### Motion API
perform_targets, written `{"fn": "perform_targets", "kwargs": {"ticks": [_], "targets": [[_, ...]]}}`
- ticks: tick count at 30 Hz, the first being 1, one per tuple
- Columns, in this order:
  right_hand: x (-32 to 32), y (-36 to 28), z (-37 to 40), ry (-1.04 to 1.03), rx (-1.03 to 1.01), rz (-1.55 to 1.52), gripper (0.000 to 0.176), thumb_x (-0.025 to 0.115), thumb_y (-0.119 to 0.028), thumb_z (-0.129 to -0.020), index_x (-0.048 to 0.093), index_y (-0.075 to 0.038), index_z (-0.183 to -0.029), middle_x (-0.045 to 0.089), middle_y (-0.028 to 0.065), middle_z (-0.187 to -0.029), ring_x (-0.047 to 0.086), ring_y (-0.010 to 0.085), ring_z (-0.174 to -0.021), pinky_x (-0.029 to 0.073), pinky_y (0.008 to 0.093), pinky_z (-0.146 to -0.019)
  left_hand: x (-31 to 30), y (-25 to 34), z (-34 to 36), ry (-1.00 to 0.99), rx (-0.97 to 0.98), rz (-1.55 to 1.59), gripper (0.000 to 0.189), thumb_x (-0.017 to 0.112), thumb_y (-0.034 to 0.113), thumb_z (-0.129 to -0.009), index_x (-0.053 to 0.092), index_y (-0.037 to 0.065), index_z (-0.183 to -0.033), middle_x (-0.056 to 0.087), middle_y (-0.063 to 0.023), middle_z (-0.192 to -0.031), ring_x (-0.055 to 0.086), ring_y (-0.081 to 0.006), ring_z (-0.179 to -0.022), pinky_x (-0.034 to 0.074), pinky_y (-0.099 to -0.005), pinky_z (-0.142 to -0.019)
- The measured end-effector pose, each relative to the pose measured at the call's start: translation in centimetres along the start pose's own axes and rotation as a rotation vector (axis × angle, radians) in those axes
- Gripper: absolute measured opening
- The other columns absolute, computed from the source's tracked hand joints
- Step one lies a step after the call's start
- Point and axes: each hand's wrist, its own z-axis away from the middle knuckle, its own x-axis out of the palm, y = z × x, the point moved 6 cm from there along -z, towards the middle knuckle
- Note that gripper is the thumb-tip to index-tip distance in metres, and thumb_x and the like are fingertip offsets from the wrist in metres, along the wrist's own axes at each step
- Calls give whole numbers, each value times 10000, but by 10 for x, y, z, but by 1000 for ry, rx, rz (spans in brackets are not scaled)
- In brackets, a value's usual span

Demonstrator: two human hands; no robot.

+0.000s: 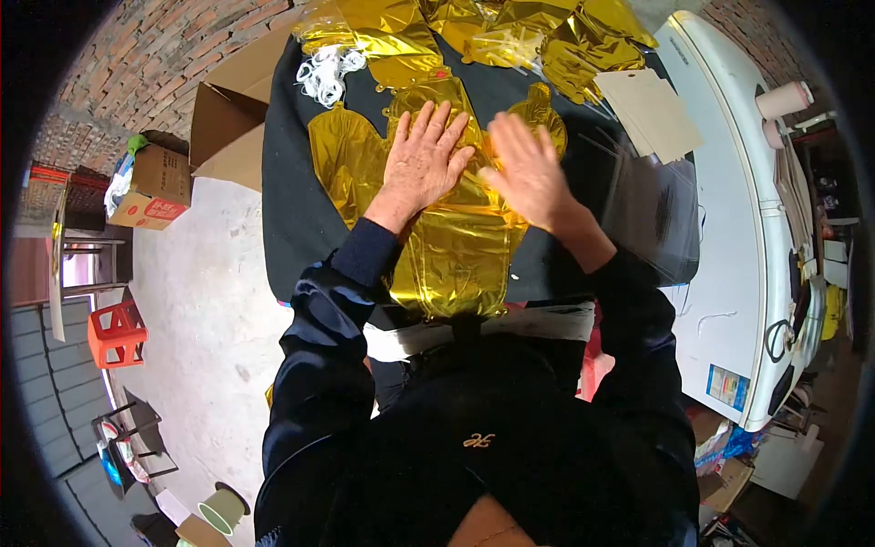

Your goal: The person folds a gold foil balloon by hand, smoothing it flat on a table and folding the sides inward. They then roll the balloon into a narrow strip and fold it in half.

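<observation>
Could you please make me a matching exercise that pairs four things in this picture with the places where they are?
Things
1. gold foil balloon
2. white string bundle
3. beige card sheets
4. red stool

Places
A. on the concrete floor, left of the black cloth
B. flat under the left hand and the right hand
C. at the black cloth's right edge, next to the white appliance
D. on the black cloth, near its far left corner

Pairs: 1-B, 2-D, 3-C, 4-A
</observation>
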Motion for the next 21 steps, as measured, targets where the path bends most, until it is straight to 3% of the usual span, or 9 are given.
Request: {"fn": "perform_targets", "kwargs": {"ticks": [2, 5, 11, 16, 19, 21], "targets": [[-43, 21, 1, 3, 177, -316, 582, 646, -408, -968, 573, 3, -1374, 607, 188, -1307, 537, 351, -1295, 398, 576, -1063, 0, 1, 0, 2, 4, -2, 608, 408, 516, -1075, 437, 170, -1574, 390, -141, -1635, 324, -346, -1523, 213, -540, -1252], [-47, 46, 41, 166, 263, 123, 424, 723, -301, -909, 638, -20, -1216, 630, 146, -1110, 596, 345, -1092, 464, 540, -903, 0, 0, 0, 8, 11, 8, 632, 408, 545, -1068, 437, 167, -1574, 392, -148, -1632, 320, -345, -1526, 213, -542, -1251], [-35, 42, 59, 66, 454, 185, 354, 757, -267, -871, 619, -56, -1120, 607, 141, -1057, 598, 346, -1081, 487, 511, -897, 6, -3, 0, -12, 9, -17, 780, 357, 708, -1017, 414, 184, -1592, 381, -141, -1642, 284, -331, -1547, 168, -549, -1261], [-18, 48, 55, 89, 491, 199, 327, 755, -268, -863, 592, -69, -1065, 606, 118, -1032, 637, 346, -1008, 530, 487, -834, 3, -1, 0, -26, -1, -17, 844, 336, 763, -991, 410, 180, -1596, 376, -138, -1648, 282, -330, -1549, 165, -542, -1261], [-3, 61, 50, -108, 598, 195, 296, 725, -271, -890, 584, -69, -1055, 632, 122, -1037, 671, 354, -983, 547, 494, -820, 4, -1, -1, -38, -6, -22, 867, 323, 782, -981, 403, 181, -1601, 365, -135, -1655, 273, -327, -1554, 156, -539, -1264], [-12, 57, 49, -75, 621, 186, 276, 705, -264, -903, 594, -61, -1054, 660, 135, -1035, 687, 356, -991, 551, 506, -830, 5, -1, -1, -50, -10, -25, 878, 316, 790, -978, 398, 181, -1604, 358, -133, -1659, 266, -325, -1558, 150, -538, -1265]]}}
